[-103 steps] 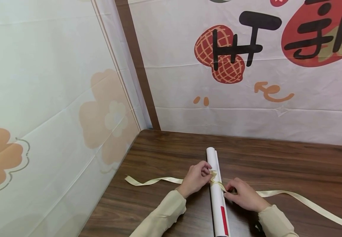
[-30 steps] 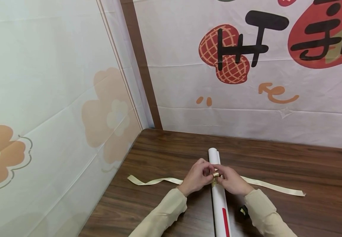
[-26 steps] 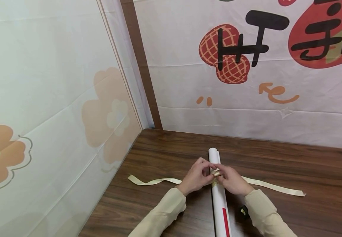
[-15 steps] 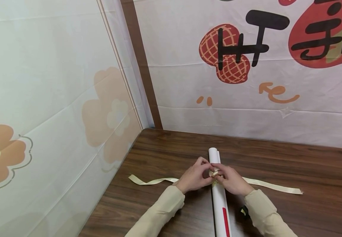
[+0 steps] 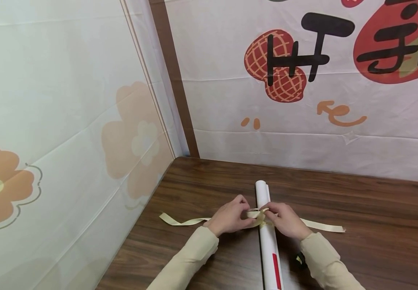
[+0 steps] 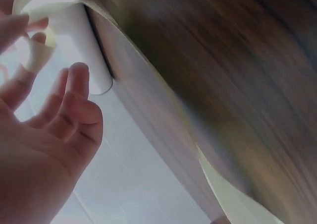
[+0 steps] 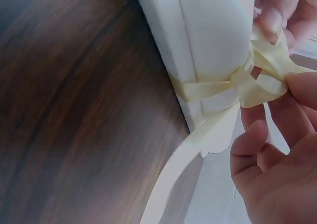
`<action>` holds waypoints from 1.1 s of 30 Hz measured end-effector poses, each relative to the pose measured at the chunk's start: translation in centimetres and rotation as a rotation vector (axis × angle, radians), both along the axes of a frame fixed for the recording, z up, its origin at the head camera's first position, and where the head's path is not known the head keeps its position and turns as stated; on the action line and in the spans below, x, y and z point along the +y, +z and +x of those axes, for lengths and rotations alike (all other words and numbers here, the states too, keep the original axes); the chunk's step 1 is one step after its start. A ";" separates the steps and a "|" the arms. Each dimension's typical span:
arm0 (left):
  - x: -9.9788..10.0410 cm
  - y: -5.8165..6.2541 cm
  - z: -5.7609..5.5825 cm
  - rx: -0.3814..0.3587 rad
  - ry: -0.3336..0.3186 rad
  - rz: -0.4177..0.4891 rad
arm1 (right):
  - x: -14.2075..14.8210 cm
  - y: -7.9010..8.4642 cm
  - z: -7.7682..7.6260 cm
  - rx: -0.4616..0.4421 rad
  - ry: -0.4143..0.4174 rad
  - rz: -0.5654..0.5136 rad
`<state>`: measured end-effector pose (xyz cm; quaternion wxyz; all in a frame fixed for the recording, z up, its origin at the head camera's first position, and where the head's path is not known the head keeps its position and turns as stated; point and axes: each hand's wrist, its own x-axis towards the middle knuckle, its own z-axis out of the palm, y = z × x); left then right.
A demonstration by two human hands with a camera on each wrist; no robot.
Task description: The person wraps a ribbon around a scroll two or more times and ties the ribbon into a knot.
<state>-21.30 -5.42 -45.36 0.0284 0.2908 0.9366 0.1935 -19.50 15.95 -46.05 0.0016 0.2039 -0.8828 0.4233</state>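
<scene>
A white paper roll (image 5: pixel 268 241) with a red strip lies lengthwise on the table. A cream satin ribbon (image 7: pixel 208 89) wraps around it, with loops and a crossing at the roll's side. My left hand (image 5: pixel 228 217), just left of the roll, holds a ribbon loop between thumb and fingers; in the left wrist view the ribbon bends around a finger of the left hand (image 6: pixel 54 130). My right hand (image 5: pixel 288 221) pinches the ribbon over the roll. The right wrist view shows the right hand (image 7: pixel 282 159) with thumb and finger on the loop.
Ribbon tails lie on the dark wooden table (image 5: pixel 375 209) to both sides. A small black object (image 5: pixel 300 259) sits partly under the right forearm. Printed fabric walls (image 5: pixel 223 149) stand behind and to the left of the table.
My left hand has shifted left, drawing out a ribbon loop at the roll. The right-hand ribbon tail has slid inward and lies shorter on the table. The right hand has barely moved.
</scene>
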 end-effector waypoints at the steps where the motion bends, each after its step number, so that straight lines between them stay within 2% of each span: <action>1: -0.2 0.0 0.0 0.001 -0.001 -0.013 | 0.0 -0.1 0.0 0.010 -0.006 0.001; 8: -1.6 0.1 0.6 0.036 -0.016 -0.081 | 0.3 -0.2 0.0 0.037 -0.037 -0.023; 14: -2.5 0.4 1.5 0.123 -0.046 -0.151 | 0.4 -0.5 0.0 0.033 -0.089 -0.030; 20: -3.1 1.3 2.4 0.172 -0.069 -0.256 | 0.5 -0.8 -0.1 0.047 -0.123 -0.020; 27: -3.7 2.5 3.3 0.142 -0.063 -0.315 | 0.6 -0.8 0.0 0.032 -0.136 -0.020; 33: -4.5 2.7 3.3 0.085 -0.034 -0.339 | 0.6 -0.8 -0.1 0.000 -0.147 -0.025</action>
